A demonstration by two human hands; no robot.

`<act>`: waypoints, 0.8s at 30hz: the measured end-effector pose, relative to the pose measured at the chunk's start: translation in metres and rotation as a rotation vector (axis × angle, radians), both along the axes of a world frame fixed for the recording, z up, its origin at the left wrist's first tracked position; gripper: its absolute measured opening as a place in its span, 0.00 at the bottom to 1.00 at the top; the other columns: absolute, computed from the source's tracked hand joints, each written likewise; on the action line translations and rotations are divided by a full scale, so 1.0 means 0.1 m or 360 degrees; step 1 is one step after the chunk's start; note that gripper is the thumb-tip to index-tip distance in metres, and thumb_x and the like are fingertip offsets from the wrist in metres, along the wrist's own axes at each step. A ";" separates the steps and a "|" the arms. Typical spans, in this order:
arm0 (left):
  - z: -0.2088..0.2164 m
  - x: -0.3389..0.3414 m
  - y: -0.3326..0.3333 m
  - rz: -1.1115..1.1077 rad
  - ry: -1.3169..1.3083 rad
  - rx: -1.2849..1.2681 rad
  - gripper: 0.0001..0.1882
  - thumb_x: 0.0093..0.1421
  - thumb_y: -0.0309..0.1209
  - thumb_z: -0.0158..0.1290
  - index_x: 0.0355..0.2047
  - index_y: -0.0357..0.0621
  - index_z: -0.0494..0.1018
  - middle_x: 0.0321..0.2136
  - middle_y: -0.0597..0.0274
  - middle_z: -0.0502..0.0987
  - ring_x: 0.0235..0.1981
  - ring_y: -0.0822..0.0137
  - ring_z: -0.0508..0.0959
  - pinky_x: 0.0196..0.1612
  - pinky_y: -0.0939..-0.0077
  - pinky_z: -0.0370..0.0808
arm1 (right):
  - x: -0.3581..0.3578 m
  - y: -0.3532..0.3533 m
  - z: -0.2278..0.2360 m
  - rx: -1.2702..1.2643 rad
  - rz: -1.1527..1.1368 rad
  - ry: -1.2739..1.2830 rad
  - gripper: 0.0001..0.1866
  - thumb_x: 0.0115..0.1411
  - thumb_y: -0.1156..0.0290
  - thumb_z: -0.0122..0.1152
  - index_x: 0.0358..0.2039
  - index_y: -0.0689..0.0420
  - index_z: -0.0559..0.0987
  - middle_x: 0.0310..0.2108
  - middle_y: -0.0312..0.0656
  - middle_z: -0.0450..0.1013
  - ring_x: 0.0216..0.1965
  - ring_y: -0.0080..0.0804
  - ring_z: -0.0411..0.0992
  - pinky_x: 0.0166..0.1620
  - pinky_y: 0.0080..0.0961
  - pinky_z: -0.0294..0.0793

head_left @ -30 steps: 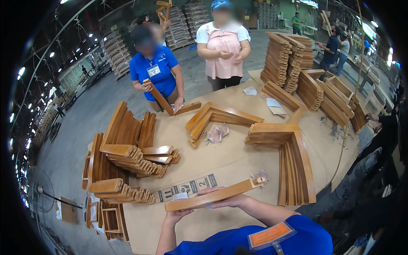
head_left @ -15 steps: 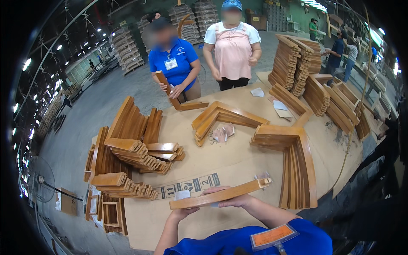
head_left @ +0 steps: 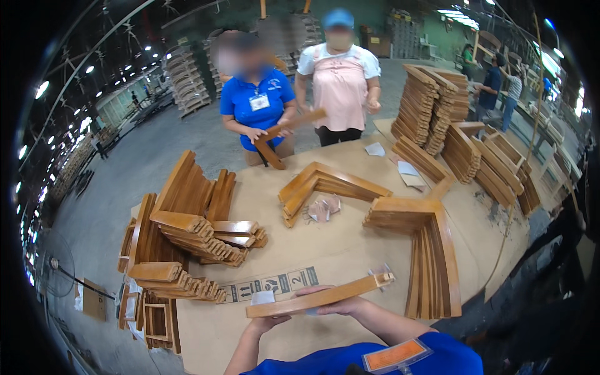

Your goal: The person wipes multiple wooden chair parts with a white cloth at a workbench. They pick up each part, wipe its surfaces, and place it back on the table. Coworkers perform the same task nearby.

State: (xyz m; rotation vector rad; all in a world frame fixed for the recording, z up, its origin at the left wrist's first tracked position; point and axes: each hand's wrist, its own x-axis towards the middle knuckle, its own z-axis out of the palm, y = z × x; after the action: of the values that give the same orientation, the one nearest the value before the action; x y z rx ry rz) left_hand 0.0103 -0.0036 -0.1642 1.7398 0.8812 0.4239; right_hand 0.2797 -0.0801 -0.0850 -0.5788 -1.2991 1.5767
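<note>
Head view: the left hand (head_left: 270,322) grasped a wooden piece (head_left: 325,297) near one end, the right hand (head_left: 342,305) clasping its middle, above the brown-covered table (head_left: 337,253), seemingly a checking step whose next move called for steady support.

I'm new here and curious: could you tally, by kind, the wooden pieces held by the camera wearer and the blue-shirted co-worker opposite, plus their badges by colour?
Wooden piece in wearer's left hand and right hand: 1
Angled wooden piece held by co-worker: 1
Orange badge: 1
White badge: 1
Total: 4
</note>
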 end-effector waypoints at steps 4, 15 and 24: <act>-0.19 0.00 0.04 -0.0173 0.0128 0.0153 0.24 0.51 0.28 0.65 0.48 0.41 0.71 0.43 0.62 0.76 0.46 0.67 0.75 0.50 0.71 0.73 | 0.01 0.02 -0.04 0.0054 -0.0014 0.0030 0.38 0.51 0.57 0.69 0.59 0.59 0.66 0.56 0.48 0.66 0.60 0.40 0.60 0.62 0.40 0.56; 0.01 -0.07 -0.07 -0.0142 0.0431 0.0143 0.27 0.51 0.38 0.65 0.49 0.42 0.71 0.44 0.57 0.76 0.47 0.62 0.73 0.53 0.68 0.70 | 0.05 -0.06 -0.04 -0.0314 0.0016 0.0392 0.43 0.45 0.59 0.73 0.58 0.64 0.64 0.54 0.49 0.67 0.57 0.40 0.63 0.59 0.37 0.61; 0.43 -0.30 -0.27 -0.0185 -0.0117 -0.0411 0.20 0.52 0.29 0.63 0.45 0.40 0.74 0.39 0.63 0.79 0.43 0.72 0.77 0.48 0.73 0.73 | 0.06 -0.03 -0.36 -0.0588 -0.0083 0.1016 0.43 0.49 0.48 0.68 0.60 0.55 0.62 0.55 0.47 0.65 0.57 0.45 0.64 0.58 0.50 0.64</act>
State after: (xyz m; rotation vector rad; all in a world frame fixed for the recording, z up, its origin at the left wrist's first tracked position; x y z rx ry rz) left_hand -0.0198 -0.0307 -0.1208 1.5189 0.7432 0.2820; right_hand 0.2858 -0.0830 -0.1208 -0.2818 -0.5177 1.7724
